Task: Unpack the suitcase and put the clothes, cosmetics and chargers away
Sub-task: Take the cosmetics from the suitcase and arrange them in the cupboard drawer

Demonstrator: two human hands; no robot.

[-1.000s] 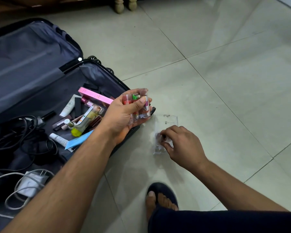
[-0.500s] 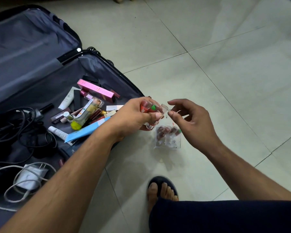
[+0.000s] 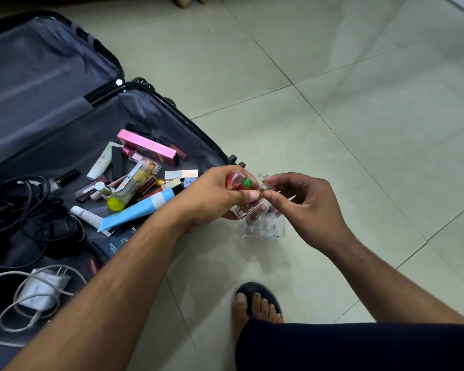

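Note:
An open dark suitcase (image 3: 198,132) lies on the tiled floor. In it are cosmetics: a pink box (image 3: 148,145), a blue tube (image 3: 140,210), a yellow-capped bottle (image 3: 129,188). A white charger (image 3: 42,290) and black cables (image 3: 24,204) lie at its left. My left hand (image 3: 214,195) grips a bunch of small lip gloss tubes (image 3: 239,182) just above a clear organizer (image 3: 265,228) on the floor, which holds several tubes. My right hand (image 3: 306,207) pinches the clear end of one tube in that bunch with thumb and forefinger.
My sandalled foot (image 3: 255,303) stands on the tiles just below the organizer, with my dark trouser leg (image 3: 359,346) at the bottom right. Furniture legs (image 3: 182,0) show at the top edge. Bare pale tiles stretch to the right.
My right hand left the organizer and rose to meet my left hand. My left hand came down with the tubes to just over the organizer.

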